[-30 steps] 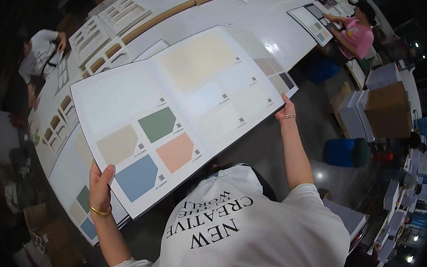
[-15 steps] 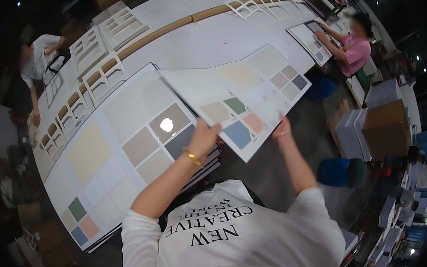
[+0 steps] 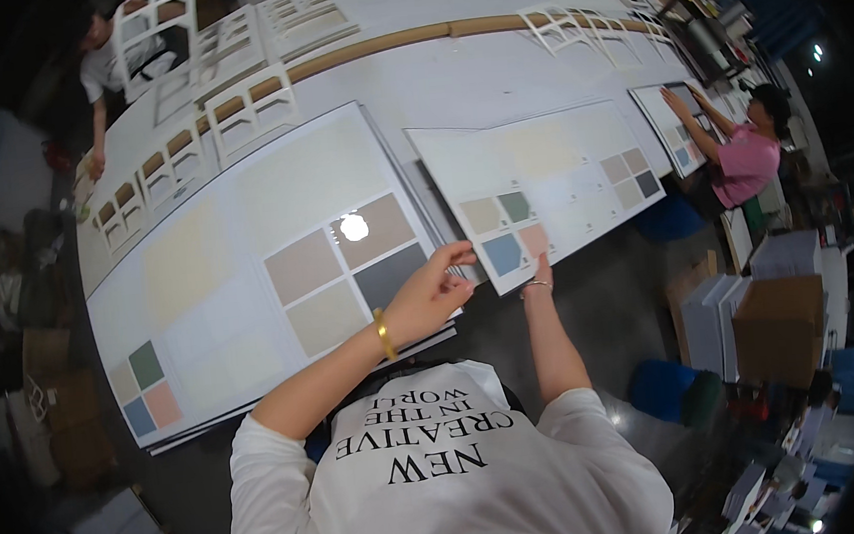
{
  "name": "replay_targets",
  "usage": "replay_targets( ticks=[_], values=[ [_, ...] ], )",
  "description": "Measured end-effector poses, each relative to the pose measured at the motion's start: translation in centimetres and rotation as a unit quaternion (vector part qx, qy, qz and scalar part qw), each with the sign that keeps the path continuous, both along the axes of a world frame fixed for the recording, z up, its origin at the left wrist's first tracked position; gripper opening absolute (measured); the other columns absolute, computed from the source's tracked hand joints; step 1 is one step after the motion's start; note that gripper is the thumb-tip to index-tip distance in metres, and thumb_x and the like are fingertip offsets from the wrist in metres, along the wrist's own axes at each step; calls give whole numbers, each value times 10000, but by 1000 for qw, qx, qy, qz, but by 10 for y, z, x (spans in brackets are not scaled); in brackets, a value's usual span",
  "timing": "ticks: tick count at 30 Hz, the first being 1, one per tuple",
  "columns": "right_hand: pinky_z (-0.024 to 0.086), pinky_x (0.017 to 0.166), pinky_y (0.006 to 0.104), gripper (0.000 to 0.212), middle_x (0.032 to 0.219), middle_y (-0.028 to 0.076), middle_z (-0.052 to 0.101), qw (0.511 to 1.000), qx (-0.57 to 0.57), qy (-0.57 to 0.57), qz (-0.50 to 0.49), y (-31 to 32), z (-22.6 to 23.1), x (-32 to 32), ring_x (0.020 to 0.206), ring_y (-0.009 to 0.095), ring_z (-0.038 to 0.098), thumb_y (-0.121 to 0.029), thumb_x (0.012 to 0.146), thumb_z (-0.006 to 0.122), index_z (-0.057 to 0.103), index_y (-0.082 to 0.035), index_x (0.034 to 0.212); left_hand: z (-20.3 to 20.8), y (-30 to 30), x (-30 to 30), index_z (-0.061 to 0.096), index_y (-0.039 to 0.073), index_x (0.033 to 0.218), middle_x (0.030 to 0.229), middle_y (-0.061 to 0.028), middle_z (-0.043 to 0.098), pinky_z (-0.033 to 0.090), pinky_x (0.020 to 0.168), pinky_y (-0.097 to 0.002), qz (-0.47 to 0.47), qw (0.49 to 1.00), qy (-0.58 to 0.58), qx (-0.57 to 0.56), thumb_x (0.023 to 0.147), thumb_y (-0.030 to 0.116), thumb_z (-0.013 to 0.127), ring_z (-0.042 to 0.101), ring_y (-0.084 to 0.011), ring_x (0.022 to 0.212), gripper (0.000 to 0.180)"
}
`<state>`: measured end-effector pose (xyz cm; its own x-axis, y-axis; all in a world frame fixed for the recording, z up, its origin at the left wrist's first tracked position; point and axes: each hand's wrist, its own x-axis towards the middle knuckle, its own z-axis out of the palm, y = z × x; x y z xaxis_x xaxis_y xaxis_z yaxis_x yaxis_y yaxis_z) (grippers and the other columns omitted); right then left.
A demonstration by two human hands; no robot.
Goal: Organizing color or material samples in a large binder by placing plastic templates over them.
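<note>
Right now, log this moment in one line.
left hand: on sample board edge | right hand: under same edge | board: flat on table

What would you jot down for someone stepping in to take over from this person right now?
Left hand: open, fingertips on the near edge of the colour sample board.
Right hand: under that board's near edge, grip unclear.
The board lies on the long white table, right of a stack of large sample boards.
Done: the board is down on the table.
Left: both hands not yet off it.
</note>
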<state>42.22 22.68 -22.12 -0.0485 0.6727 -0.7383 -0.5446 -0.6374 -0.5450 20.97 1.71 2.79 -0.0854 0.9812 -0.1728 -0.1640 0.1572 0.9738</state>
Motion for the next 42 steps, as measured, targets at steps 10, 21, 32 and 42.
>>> replay_targets(
  ticks=[10,21,32,42],
  values=[
    [471,910,487,654,1244,192,589,886,-49,-439,139,8,-47,18,1074,333,582,-351,807,685,510,70,1276,4,-178,-34,513,-20,1232,1147,-116,634,475,914,-277,335,940,34,-53,951,26,514,625,-151,1007,285],
    [484,863,325,339,1137,170,627,820,344,-452,68,64,6,7,968,209,594,-99,924,596,548,97,1196,12,-263,-81,547,-6,1197,1108,-97,647,479,878,-250,404,911,53,-60,958,47,521,616,-126,997,247],
    [322,1066,433,430,1359,190,505,469,690,-437,337,-214,203,-195,1277,342,449,-81,850,631,533,-1,1262,12,-392,-258,587,-7,1132,1059,-79,663,483,880,-272,388,907,165,-12,932,13,535,621,-134,982,208],
    [19,1137,592,726,1552,196,260,209,601,-505,583,-403,202,-293,1451,376,189,-472,866,521,382,-56,1445,-78,-552,-491,636,50,974,872,-23,638,476,688,-246,618,704,345,-65,854,76,678,572,-108,745,130]
  ],
)
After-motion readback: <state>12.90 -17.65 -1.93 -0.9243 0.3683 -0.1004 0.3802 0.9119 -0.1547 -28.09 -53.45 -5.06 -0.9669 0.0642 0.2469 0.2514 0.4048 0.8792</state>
